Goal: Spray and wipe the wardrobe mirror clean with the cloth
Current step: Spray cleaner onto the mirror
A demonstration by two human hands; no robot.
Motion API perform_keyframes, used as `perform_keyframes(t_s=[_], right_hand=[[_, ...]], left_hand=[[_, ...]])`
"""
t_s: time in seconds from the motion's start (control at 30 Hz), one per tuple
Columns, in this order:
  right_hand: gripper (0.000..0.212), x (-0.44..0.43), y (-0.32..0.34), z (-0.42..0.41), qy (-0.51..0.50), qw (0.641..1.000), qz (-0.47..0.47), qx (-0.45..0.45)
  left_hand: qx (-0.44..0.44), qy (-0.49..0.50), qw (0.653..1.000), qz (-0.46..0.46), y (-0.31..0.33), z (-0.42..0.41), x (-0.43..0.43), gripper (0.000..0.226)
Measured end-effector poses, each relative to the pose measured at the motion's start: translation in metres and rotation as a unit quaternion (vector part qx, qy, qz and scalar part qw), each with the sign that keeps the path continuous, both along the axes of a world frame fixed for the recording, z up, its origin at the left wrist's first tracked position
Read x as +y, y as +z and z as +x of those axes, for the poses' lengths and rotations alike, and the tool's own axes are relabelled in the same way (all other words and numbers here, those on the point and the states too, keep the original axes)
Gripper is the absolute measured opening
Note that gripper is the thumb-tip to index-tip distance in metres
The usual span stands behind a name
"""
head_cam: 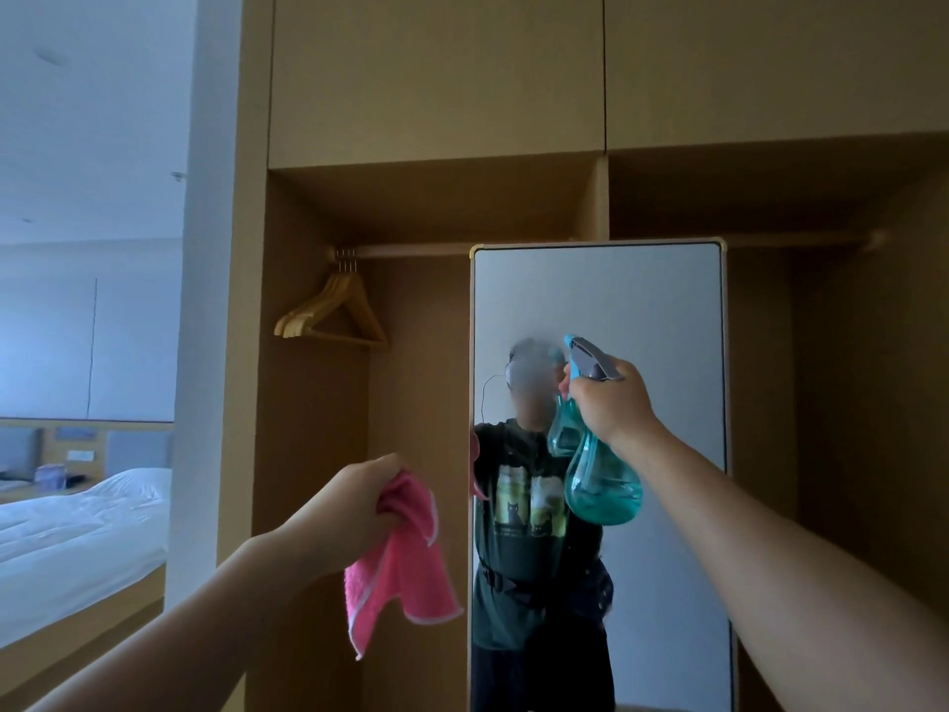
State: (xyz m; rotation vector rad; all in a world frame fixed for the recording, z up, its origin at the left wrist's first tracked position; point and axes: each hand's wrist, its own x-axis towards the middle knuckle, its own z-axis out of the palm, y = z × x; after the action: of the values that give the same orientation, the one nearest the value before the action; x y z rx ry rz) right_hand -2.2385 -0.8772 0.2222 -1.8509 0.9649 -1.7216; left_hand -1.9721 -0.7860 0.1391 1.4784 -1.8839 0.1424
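- The 2 forearms lie nearest: the right forearm (770, 547) comes in from 5 o'clock and the left forearm (205, 608) from 7 o'clock, so both tools are up at the glass together.
- The wardrobe (436, 84) fills the view from 11 round to 4 o'clock, with shut doors above and an open bay below.
- The mirror (662, 352) stands upright in that bay, at 5 o'clock from the view's centre, facing the person. A foggy patch (534, 362) toward its 10 o'clock area looks like fresh spray, so spraying seems under way.
- The pink cloth (405, 567) hangs at 9 o'clock of the mirror, clear of the glass. The left hand (354, 506) grasps its bunched top, likely keeping it ready for wiping.
- The teal spray bottle (603, 485) is held roughly upright before the glass. The right hand (611, 403) is wrapped round its neck, and the nozzle aims toward 10 o'clock at the fogged patch.
- The wooden hangers (334, 316) hang at 10 o'clock of the mirror, at the rail's left end, well clear of the work.
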Motion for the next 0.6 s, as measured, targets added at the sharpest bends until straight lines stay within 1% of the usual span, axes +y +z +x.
perform_keyframes(t_s=[0.07, 0.1, 0.13, 0.2, 0.23, 0.27, 0.33, 0.37, 0.53, 0.6], right_hand=[[0.021, -0.004, -0.005, -0.001, 0.023, 0.999, 0.021, -0.03], [0.022, -0.005, -0.008, -0.001, 0.029, 0.998, 0.031, -0.039], [0.027, -0.006, -0.012, -0.002, 0.027, 0.998, 0.038, -0.037], [0.046, -0.007, -0.022, -0.002, 0.004, 0.998, 0.059, -0.002], [0.05, -0.006, -0.028, -0.002, -0.01, 0.997, 0.068, 0.016], [0.047, -0.005, -0.035, -0.002, -0.015, 0.997, 0.07, 0.024], [0.03, -0.002, -0.049, 0.0, -0.006, 0.997, 0.073, 0.021], [0.026, -0.001, -0.056, 0.002, -0.001, 0.997, 0.079, 0.017], [0.016, 0.003, -0.089, 0.007, 0.026, 0.995, 0.097, 0.022], [0.02, 0.004, -0.101, 0.009, 0.04, 0.995, 0.091, 0.025]], left_hand=[[0.008, -0.007, 1.0, 0.002, -0.002, 0.0, 0.0, 0.038], [0.013, -0.009, 1.0, 0.002, -0.004, 0.0, 0.0, 0.039], [0.015, -0.01, 1.0, 0.002, -0.006, 0.0, 0.0, 0.04], [0.015, -0.01, 1.0, 0.004, -0.009, 0.0, 0.001, 0.04], [0.015, -0.012, 1.0, 0.006, -0.012, 0.0, 0.002, 0.04], [0.016, -0.015, 1.0, 0.009, -0.014, 0.0, 0.002, 0.04], [0.016, -0.022, 0.999, 0.018, -0.021, -0.001, 0.003, 0.041], [0.015, -0.024, 0.999, 0.023, -0.024, -0.002, 0.004, 0.042], [0.017, -0.013, 0.999, 0.038, -0.042, -0.002, 0.003, 0.042], [0.016, -0.01, 0.999, 0.046, -0.049, -0.002, 0.002, 0.04]])
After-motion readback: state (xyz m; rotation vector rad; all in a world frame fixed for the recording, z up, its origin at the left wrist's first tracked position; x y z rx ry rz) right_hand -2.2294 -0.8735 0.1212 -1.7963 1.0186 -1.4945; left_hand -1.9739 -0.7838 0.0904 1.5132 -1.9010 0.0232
